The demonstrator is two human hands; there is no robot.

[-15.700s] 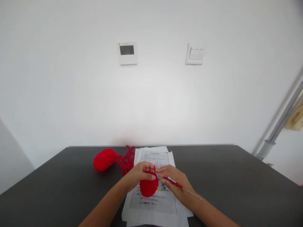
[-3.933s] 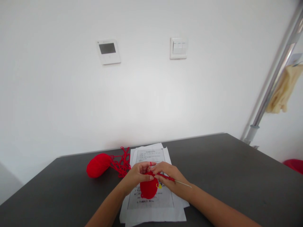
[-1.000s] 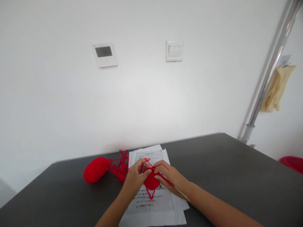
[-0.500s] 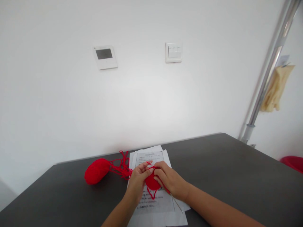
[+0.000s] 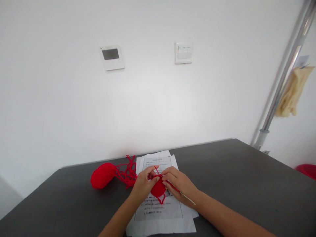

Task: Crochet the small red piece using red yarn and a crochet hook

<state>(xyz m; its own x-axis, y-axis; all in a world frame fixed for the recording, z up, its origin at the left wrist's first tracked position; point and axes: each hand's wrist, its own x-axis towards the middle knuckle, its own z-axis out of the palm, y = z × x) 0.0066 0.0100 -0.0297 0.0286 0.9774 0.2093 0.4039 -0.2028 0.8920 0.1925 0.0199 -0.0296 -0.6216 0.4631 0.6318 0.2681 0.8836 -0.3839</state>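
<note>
Between my hands is a small round piece of red crochet work (image 5: 158, 188), with a loop of yarn dangling from its lower edge. My left hand (image 5: 145, 181) pinches its left upper edge, and a strand of red yarn runs up over the raised index finger. My right hand (image 5: 179, 184) grips a crochet hook (image 5: 188, 198) with a red handle; its thin pale end sticks out toward my wrist. The tip at the work is hidden by my fingers. Loose tangled yarn leads left to a red yarn ball (image 5: 103, 175) on the table.
Several printed sheets (image 5: 163, 223) lie beneath my hands on the dark table (image 5: 222, 171). A white wall stands behind, with a panel with a dark screen (image 5: 112, 57) and a switch (image 5: 184, 52). At right are a metal pole (image 5: 278, 89), hanging cream gloves (image 5: 293, 92) and a red object (image 5: 306, 170).
My right hand has turned, so the hook's free end has swung up from pointing down to lying across the hand toward the wrist. The view has shifted slightly.
</note>
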